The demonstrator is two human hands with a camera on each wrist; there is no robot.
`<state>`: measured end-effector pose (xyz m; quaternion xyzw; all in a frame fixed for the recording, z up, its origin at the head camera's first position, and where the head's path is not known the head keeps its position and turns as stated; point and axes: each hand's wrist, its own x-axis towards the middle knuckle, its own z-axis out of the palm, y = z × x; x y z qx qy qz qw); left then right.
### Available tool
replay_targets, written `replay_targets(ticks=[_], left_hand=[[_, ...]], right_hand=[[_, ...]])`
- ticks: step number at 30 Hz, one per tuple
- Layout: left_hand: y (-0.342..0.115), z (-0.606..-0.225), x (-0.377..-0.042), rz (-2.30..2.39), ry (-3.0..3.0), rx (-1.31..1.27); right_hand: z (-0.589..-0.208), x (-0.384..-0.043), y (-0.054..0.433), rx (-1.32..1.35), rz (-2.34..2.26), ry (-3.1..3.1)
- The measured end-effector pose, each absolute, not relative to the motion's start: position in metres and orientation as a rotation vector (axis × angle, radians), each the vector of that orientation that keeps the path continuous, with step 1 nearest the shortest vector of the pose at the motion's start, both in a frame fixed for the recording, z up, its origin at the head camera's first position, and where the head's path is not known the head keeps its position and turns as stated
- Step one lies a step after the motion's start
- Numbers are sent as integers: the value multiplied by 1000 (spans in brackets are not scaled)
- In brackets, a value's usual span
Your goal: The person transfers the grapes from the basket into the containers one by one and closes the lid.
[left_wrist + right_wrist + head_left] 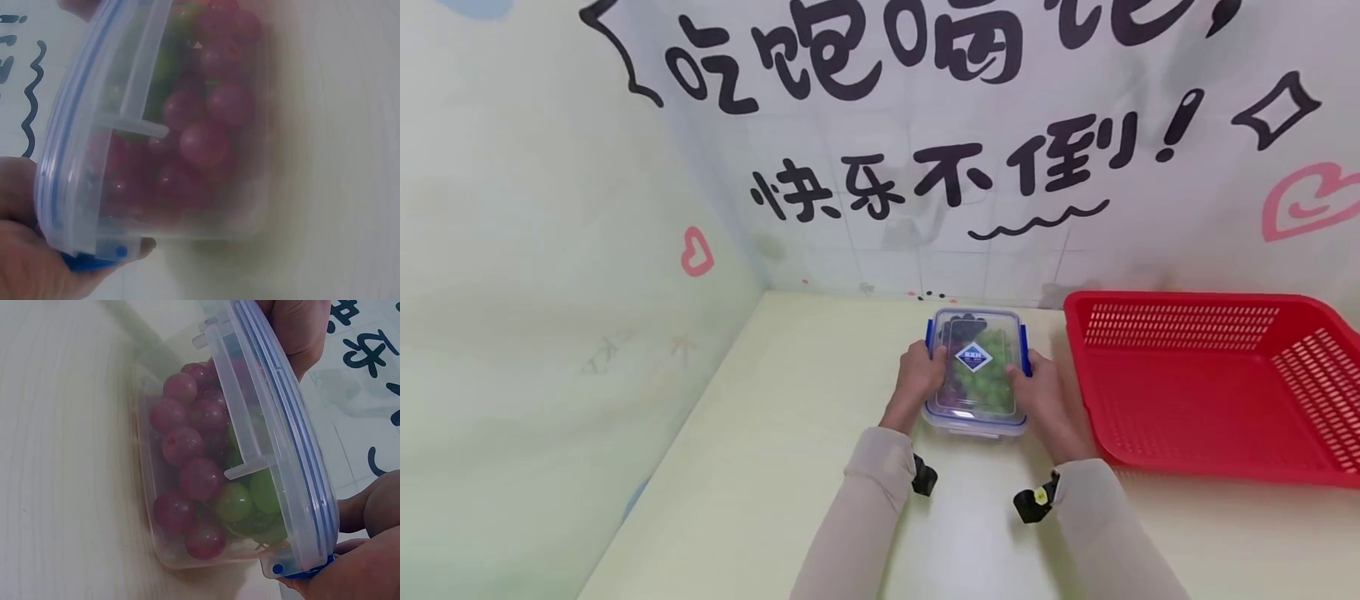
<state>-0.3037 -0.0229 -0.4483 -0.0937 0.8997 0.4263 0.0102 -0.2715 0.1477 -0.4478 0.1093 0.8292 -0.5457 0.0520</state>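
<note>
A clear lidded food container (947,412) with blue side clips stands on the table, a blue diamond label on its lid. Through its wall in the right wrist view, red grapes (183,445) and green grapes (234,502) show. My left hand (919,375) grips the left side, its thumb over the lid edge. On the opposite side, my right hand (1039,390) holds the container the same way. The lid (300,444) sits on the rim. A clear front flap (145,69) hangs along the near wall; whether it is fastened I cannot tell. The undersides of the fingers are mostly hidden.
A red plastic basket (1180,400) with slotted walls stands right of the container, close to the right hand. Behind the pale table (790,400) rises a wall (865,275) with black lettering. Another wall (550,333) borders the left side.
</note>
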Motion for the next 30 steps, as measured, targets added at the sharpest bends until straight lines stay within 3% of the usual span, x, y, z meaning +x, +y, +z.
replay_targets(ticks=[12, 30], left_hand=[[-8, -437, -304, 1268, 2765, -291], [-47, -442, -305, 1264, 2833, -46]], right_hand=[[-440, -268, 155, 445, -1713, 2392], [-425, -275, 142, 182, -1369, 2601]])
